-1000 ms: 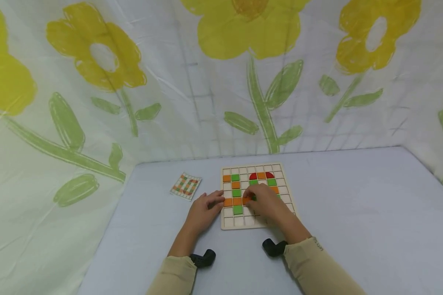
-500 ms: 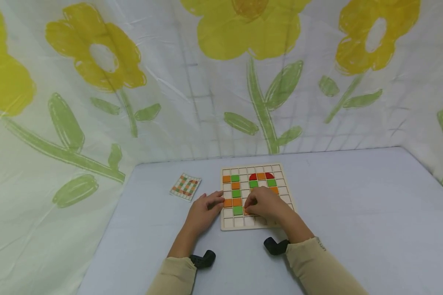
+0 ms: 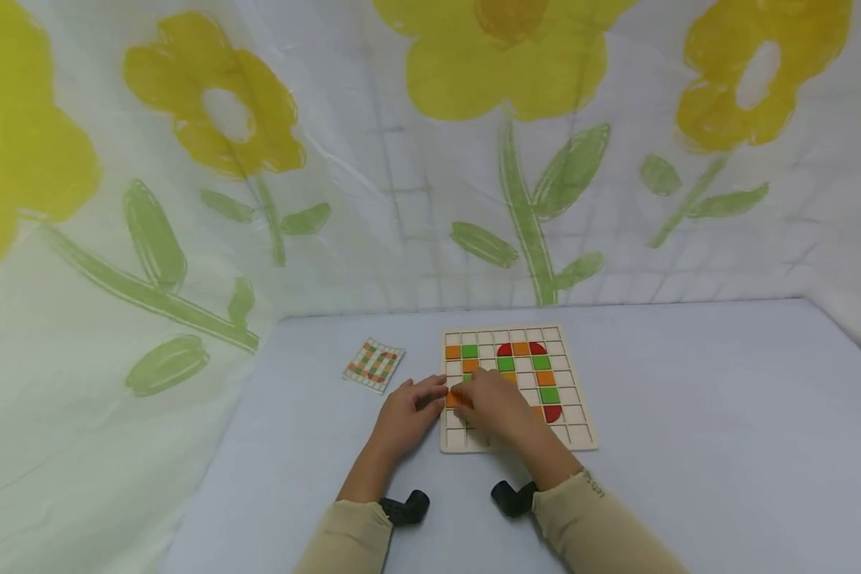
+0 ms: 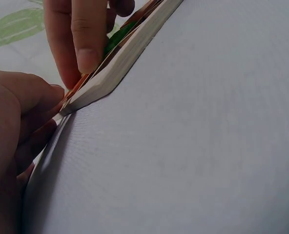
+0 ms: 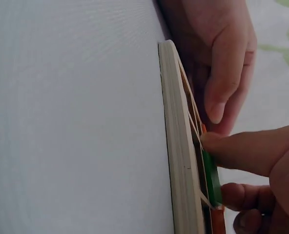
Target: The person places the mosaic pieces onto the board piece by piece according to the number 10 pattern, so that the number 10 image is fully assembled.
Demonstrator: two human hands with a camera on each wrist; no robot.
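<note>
Two of my hands are down at the board's left side, and the fingertips do all the work. My right hand (image 3: 498, 406) lies over the lower left cells with thumb and fingers curled down onto the tiles; in the right wrist view the thumb tip presses on a green tile (image 5: 212, 181) that sits in its cell, with an orange tile (image 5: 217, 222) just beside it. Whether the fingers pinch a tile or only push it I cannot tell, since the hand covers that spot from above. My left hand (image 3: 409, 410) rests on the table with its fingers fairly straight, their tips against the left edge of the wooden grid board (image 3: 577, 434), as I judge to keep it from sliding while the other hand presses.

Outward from the fingers, the board lies flat on the pale blue table (image 3: 689, 399), its grid holding orange and green squares and red half-rounds in the upper rows and down the right. A small pattern card (image 3: 374, 364) lies left of the board, apart from it, face up where I can glance at it. A flowered cloth (image 3: 473, 119) hangs behind.
</note>
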